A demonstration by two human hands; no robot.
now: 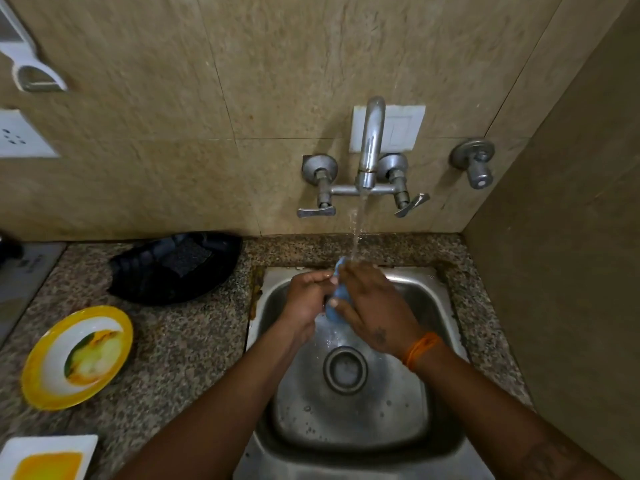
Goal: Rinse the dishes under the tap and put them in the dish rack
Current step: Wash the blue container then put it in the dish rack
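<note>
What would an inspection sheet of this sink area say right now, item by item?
Surface: speckled granite counter around a steel sink.
Job's things: small blue item under the running tap; yellow-rimmed plate and white square dish wait on the counter; black rack by the wall.
Clutter: nothing seen.
Hands: left hand and right hand both hold the blue item.
Cables: nothing seen.
Surroundings: tiled wall, white socket, spare valve.

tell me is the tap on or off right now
On. A stream of water falls from the tap spout onto the blue item that both hands hold over the sink.
</note>
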